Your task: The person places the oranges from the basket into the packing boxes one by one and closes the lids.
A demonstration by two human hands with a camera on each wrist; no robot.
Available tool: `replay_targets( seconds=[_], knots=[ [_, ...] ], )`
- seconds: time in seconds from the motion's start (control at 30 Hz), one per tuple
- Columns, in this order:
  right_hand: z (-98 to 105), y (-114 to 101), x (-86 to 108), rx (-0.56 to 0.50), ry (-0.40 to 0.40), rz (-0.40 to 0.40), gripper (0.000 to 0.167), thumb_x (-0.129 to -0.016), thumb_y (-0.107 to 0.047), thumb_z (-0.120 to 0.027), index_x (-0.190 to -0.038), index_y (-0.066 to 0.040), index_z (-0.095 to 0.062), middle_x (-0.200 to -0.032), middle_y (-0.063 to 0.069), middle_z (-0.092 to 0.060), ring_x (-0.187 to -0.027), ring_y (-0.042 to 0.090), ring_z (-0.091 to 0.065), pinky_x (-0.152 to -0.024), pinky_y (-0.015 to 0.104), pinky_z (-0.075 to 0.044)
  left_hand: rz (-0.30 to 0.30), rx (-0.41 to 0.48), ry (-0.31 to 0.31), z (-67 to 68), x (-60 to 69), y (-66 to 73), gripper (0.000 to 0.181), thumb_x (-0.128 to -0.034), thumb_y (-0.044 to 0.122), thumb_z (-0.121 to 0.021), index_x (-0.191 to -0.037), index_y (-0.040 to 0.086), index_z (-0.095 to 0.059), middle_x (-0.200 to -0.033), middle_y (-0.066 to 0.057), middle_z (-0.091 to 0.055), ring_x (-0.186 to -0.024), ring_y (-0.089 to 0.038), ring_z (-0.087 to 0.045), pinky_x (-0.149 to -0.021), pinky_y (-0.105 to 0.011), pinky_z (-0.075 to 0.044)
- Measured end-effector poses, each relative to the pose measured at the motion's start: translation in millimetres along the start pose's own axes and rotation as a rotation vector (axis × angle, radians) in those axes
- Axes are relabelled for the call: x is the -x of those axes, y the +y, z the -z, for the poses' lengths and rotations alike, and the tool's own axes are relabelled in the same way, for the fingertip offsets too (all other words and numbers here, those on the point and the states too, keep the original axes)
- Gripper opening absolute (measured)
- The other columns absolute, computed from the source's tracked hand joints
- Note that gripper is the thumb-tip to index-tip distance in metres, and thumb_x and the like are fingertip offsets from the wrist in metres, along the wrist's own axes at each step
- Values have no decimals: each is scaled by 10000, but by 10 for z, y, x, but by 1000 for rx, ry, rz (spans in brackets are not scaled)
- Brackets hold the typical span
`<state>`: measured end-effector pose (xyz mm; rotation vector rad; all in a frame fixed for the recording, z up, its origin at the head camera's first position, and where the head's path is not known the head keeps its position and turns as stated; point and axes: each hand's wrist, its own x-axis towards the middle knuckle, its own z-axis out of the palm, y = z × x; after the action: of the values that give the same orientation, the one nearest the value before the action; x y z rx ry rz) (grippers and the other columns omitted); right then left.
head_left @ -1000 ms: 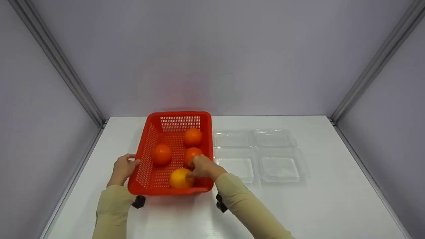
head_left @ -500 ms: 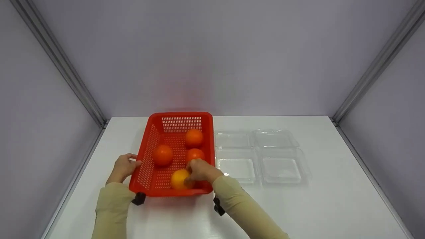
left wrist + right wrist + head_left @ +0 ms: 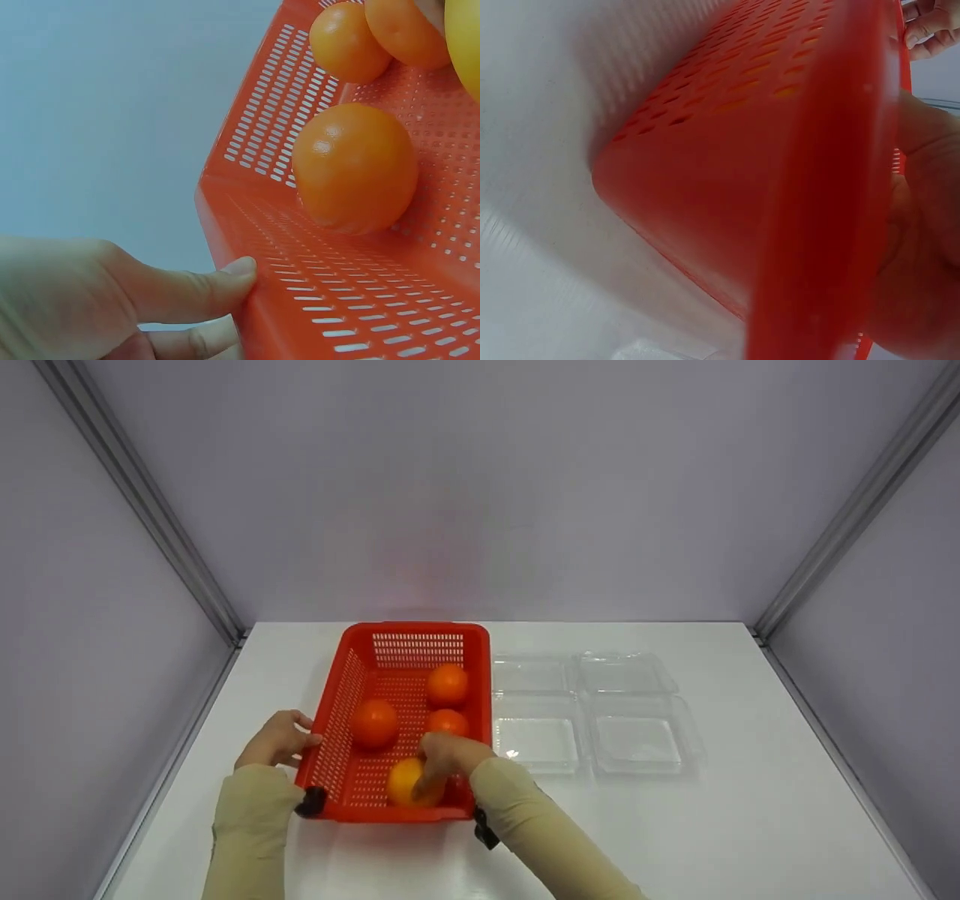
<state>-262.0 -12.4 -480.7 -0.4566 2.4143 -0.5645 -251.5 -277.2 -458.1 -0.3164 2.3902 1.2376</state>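
A red slatted basket (image 3: 375, 814) holds three oranges and one yellower round fruit. My left hand (image 3: 277, 741) pinches the basket's left rim; in the left wrist view its thumb (image 3: 240, 267) lies on the rim's inner side, the fingers outside. My right hand (image 3: 452, 759) reaches over the near right corner and grips the yellow-orange fruit (image 3: 402, 781), partly covering it. One orange (image 3: 375, 724) sits left of centre, another orange (image 3: 448, 685) towards the back right. The third orange (image 3: 448, 721) is just behind my right hand, which hides part of it.
Several clear plastic trays stand right of the basket, among them a front tray (image 3: 538, 742) and a back tray (image 3: 624, 672). The white table (image 3: 750, 810) meets grey walls at its back and sides. Basket's right wall (image 3: 697, 180) lies below the right hand.
The basket with its fruit has shifted slightly towards me and to the right. My right hand has moved nearer and covers more of the yellow-orange fruit. The left hand stays on the rim.
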Motion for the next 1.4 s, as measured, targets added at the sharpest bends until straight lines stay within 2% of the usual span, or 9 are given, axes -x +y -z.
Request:
replay_targets(
  seconds=[0.2,0.3,0.43,0.67,0.77,0.93,1.13,1.27,1.4],
  knots=[
    [-41,-29,-45,55,1,-9,404,-727,-304,-833,-1056,-154,-652,-944,-15,-623,-868,167,-565,-853,358,-537,5,-7,-9,-1,2,38,269,-938,23,-562,-1141,-98,-432,-897,-138,-636,-739,-144,-647,-683,-356,-601],
    [-50,-38,-54,59,-10,-17,440,-729,-269,-831,-1115,-177,-641,-981,-14,-635,-896,165,-572,-889,369,-537,3,1,-24,12,10,40,270,-939,27,-563,-1138,-96,-428,-890,-131,-646,-737,-144,-650,-691,-361,-602],
    [-53,-56,-63,87,-14,17,520,-711,-234,-842,-1187,-192,-637,-1033,-8,-647,-920,149,-570,-907,359,-534,7,15,-35,36,22,44,276,-935,29,-572,-1130,-96,-421,-894,-139,-654,-731,-141,-654,-683,-366,-602],
    [-71,-62,-62,114,0,37,397,-713,-235,-844,-1053,-167,-651,-967,-19,-645,-855,124,-563,-838,308,-537,15,27,-39,47,30,41,256,-939,35,-568,-1113,-83,-421,-920,-160,-658,-744,-143,-657,-691,-373,-603],
    [-69,-48,-69,121,3,57,386,-719,-249,-840,-1042,-162,-648,-965,-22,-645,-851,117,-562,-830,294,-532,20,30,-40,48,25,33,250,-943,38,-563,-1114,-74,-420,-902,-139,-654,-752,-146,-655,-698,-371,-602],
    [-36,-10,-74,111,12,61,428,-722,-268,-839,-1096,-169,-654,-986,-24,-643,-871,125,-563,-852,307,-531,8,40,-43,42,20,27,250,-942,40,-564,-1114,-74,-424,-861,-101,-644,-735,-139,-649,-693,-354,-600],
    [51,31,-73,126,10,84,498,-726,-278,-828,-1174,-155,-649,-1092,2,-660,-951,144,-583,-892,319,-523,3,38,-40,40,32,29,242,-944,36,-556,-1109,-76,-420,-860,-99,-632,-734,-139,-647,-693,-356,-603],
    [108,48,-67,150,-1,98,531,-712,-301,-836,-1183,-139,-652,-1111,13,-666,-967,148,-588,-884,314,-524,9,45,-46,34,39,37,256,-944,41,-560,-1121,-75,-416,-875,-103,-631,-746,-137,-644,-701,-352,-603],
    [147,53,-58,187,-1,104,536,-689,-348,-850,-1149,-138,-673,-1078,-5,-678,-908,115,-572,-827,261,-522,5,38,-55,34,48,37,278,-952,48,-551,-1154,-79,-409,-870,-92,-629,-746,-133,-642,-701,-346,-598]
  ],
)
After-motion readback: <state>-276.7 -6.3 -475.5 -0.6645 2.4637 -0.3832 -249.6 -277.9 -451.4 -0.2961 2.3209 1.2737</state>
